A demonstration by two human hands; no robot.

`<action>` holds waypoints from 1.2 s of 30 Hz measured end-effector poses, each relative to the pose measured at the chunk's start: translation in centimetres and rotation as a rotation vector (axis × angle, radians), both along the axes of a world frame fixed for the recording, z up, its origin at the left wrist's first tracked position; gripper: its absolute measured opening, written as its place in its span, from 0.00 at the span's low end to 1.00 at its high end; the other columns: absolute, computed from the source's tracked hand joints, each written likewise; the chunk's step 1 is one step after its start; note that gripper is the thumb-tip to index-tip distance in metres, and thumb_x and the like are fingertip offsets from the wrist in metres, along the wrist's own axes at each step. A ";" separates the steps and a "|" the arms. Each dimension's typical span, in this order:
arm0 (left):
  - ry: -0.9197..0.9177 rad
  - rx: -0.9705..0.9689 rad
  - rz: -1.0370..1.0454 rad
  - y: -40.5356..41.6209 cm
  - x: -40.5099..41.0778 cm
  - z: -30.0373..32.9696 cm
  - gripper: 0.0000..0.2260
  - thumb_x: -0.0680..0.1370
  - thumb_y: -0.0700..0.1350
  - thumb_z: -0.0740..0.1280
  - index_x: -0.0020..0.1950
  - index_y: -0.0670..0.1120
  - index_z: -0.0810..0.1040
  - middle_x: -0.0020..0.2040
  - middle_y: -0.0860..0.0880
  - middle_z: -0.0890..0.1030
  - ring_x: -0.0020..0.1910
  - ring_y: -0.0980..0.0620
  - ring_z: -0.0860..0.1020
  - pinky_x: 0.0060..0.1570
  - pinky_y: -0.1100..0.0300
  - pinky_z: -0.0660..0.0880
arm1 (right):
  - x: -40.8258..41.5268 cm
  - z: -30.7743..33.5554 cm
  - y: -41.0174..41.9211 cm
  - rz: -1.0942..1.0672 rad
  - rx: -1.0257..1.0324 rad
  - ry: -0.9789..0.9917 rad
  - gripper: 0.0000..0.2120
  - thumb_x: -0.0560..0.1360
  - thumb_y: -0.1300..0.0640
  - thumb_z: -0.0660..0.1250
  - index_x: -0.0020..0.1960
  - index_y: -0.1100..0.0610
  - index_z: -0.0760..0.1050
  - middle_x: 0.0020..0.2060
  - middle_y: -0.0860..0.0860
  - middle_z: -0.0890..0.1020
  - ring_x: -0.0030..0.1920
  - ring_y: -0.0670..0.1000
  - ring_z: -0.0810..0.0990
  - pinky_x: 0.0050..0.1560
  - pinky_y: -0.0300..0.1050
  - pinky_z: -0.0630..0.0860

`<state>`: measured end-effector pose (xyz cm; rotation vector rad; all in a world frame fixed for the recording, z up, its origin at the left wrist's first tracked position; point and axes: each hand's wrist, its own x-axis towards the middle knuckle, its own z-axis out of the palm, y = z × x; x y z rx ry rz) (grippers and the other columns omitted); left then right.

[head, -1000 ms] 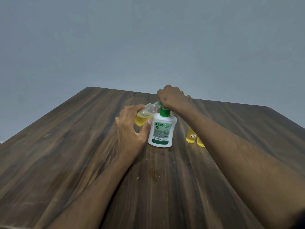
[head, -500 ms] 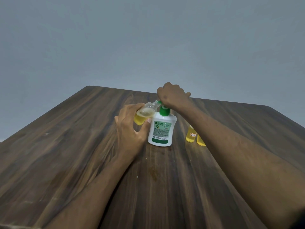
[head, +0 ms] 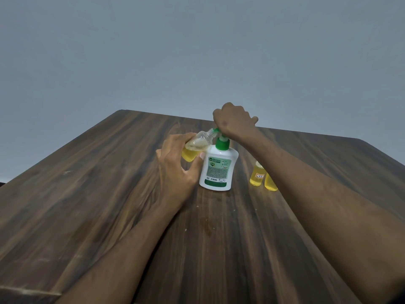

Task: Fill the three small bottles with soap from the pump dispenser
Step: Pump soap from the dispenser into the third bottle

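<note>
Holding the small bottle [head: 195,148] tilted, neck up-right at the pump dispenser [head: 218,166] spout — left hand [head: 177,170] fingers wrapped round it. Right hand [head: 233,120] curled over the pump head on the tabletop [head: 92,194] — bottle mouth must stay on the spout.

White-green dispenser [head: 218,170], yellow bottles [head: 256,177]

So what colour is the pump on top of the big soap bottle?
Green. The pump collar above the white dispenser body shows clearly in the head view.
</note>
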<state>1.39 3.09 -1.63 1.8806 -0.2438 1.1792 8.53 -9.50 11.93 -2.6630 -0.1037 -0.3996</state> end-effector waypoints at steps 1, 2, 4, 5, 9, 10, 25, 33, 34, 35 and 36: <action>0.000 0.002 0.001 0.0 0.1 0.0 0.16 0.77 0.49 0.74 0.64 0.47 0.83 0.59 0.53 0.82 0.59 0.54 0.80 0.56 0.45 0.74 | 0.0 0.0 0.0 -0.002 0.002 -0.004 0.09 0.77 0.54 0.54 0.39 0.54 0.64 0.38 0.51 0.71 0.41 0.55 0.71 0.60 0.59 0.63; 0.000 0.005 0.004 0.0 0.1 -0.1 0.16 0.77 0.48 0.74 0.64 0.47 0.83 0.59 0.53 0.82 0.59 0.54 0.79 0.56 0.46 0.74 | 0.0 -0.1 0.1 -0.003 0.000 0.009 0.09 0.77 0.54 0.54 0.39 0.54 0.64 0.38 0.51 0.71 0.40 0.54 0.71 0.60 0.58 0.63; 0.003 0.002 0.007 0.0 0.1 -0.1 0.16 0.77 0.48 0.74 0.64 0.47 0.83 0.59 0.54 0.82 0.59 0.54 0.79 0.56 0.47 0.73 | 0.0 -0.2 0.2 -0.003 -0.011 0.047 0.09 0.77 0.55 0.54 0.39 0.54 0.64 0.38 0.51 0.71 0.40 0.55 0.70 0.61 0.58 0.63; 0.001 -0.004 0.009 0.1 0.1 0.0 0.16 0.76 0.48 0.74 0.64 0.47 0.83 0.59 0.54 0.82 0.59 0.54 0.80 0.55 0.48 0.72 | -0.1 -0.1 0.3 -0.002 -0.016 0.048 0.08 0.77 0.55 0.55 0.39 0.54 0.64 0.38 0.51 0.72 0.42 0.56 0.71 0.61 0.58 0.63; -0.001 0.004 0.014 0.0 0.0 0.0 0.16 0.77 0.48 0.74 0.64 0.47 0.83 0.59 0.53 0.82 0.59 0.53 0.80 0.55 0.51 0.71 | -0.1 0.0 0.1 0.011 0.015 0.018 0.08 0.77 0.54 0.54 0.39 0.54 0.65 0.38 0.51 0.72 0.42 0.56 0.72 0.57 0.56 0.63; 0.002 0.007 0.012 0.0 0.0 0.0 0.16 0.77 0.48 0.74 0.64 0.47 0.83 0.59 0.53 0.82 0.59 0.53 0.80 0.54 0.52 0.70 | -0.1 -0.1 0.0 0.010 0.015 0.036 0.08 0.77 0.54 0.55 0.39 0.54 0.65 0.38 0.51 0.72 0.40 0.55 0.71 0.57 0.56 0.62; 0.010 0.016 0.015 0.1 -0.2 0.1 0.17 0.77 0.50 0.73 0.64 0.47 0.83 0.59 0.54 0.81 0.58 0.54 0.79 0.55 0.58 0.68 | 0.0 -0.1 0.3 -0.001 0.019 0.030 0.08 0.77 0.55 0.55 0.39 0.55 0.65 0.38 0.51 0.72 0.37 0.51 0.68 0.59 0.57 0.64; 0.010 0.013 0.013 0.2 -0.1 -0.1 0.17 0.77 0.50 0.73 0.65 0.48 0.82 0.59 0.53 0.82 0.58 0.52 0.79 0.54 0.52 0.70 | -0.2 -0.1 0.3 0.010 0.019 0.013 0.09 0.77 0.55 0.54 0.38 0.55 0.65 0.37 0.51 0.72 0.36 0.51 0.68 0.61 0.59 0.64; 0.005 0.011 0.010 0.2 0.0 -0.1 0.17 0.77 0.50 0.73 0.65 0.47 0.82 0.59 0.53 0.82 0.58 0.52 0.79 0.54 0.52 0.70 | -0.2 0.0 0.2 0.012 0.024 0.001 0.09 0.77 0.55 0.54 0.38 0.55 0.65 0.37 0.51 0.72 0.36 0.51 0.67 0.61 0.58 0.64; 0.002 0.011 0.008 0.1 0.0 -0.1 0.17 0.77 0.50 0.73 0.65 0.47 0.82 0.59 0.53 0.82 0.58 0.52 0.80 0.54 0.52 0.70 | -0.2 0.0 0.2 0.012 0.027 -0.005 0.09 0.77 0.55 0.54 0.39 0.55 0.65 0.37 0.51 0.72 0.36 0.51 0.67 0.60 0.58 0.63; 0.004 0.014 0.010 0.1 0.0 -0.1 0.17 0.77 0.50 0.73 0.65 0.47 0.82 0.59 0.53 0.82 0.58 0.52 0.79 0.54 0.52 0.70 | -0.2 0.0 0.2 0.011 0.025 0.002 0.09 0.77 0.55 0.54 0.39 0.55 0.65 0.37 0.51 0.72 0.36 0.51 0.67 0.60 0.58 0.63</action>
